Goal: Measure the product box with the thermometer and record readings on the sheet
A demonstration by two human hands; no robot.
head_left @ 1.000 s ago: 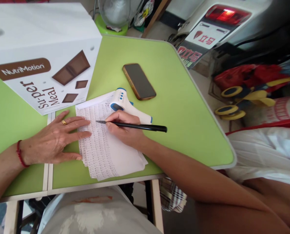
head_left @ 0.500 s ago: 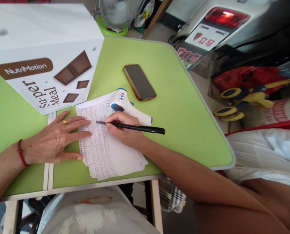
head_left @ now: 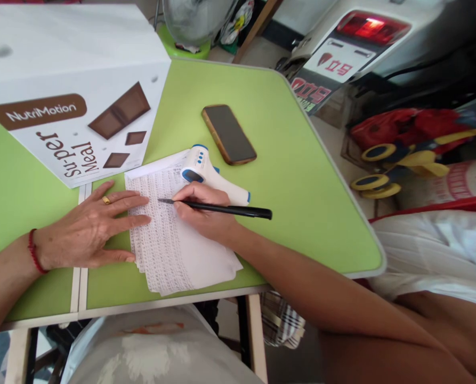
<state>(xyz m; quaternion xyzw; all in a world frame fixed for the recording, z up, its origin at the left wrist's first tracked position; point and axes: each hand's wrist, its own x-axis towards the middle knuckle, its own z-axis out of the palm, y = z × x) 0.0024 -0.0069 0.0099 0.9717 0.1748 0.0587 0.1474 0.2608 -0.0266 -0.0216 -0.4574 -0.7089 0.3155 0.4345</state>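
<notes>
My right hand [head_left: 206, 212] is closed around a black pen [head_left: 238, 211], its tip on or just above the upper sheet. Under it lies a stack of white papers [head_left: 209, 264], the left part covered with columns of small handwriting. My left hand [head_left: 97, 226] lies flat with fingers spread, the fingertips on the papers' left edge and the palm over the table seam. A white and blue infrared thermometer [head_left: 217, 180] rests on the top of the sheets, just beyond my right hand. Past it lies a smartphone [head_left: 232, 134] in a brown case, screen dark.
On the green folding table [head_left: 301, 213], a large white box [head_left: 73, 128] printed "NutriMotion" stands at the back left. Behind the table are a fan [head_left: 190, 21] on a green stool and a white scooter [head_left: 365, 32] with a red tail light. Yellow-handled things [head_left: 397, 165] sit at the right.
Almost nothing differs. The pen's rear end has shifted very slightly to the right; my left hand, the papers, thermometer and phone stay in place.
</notes>
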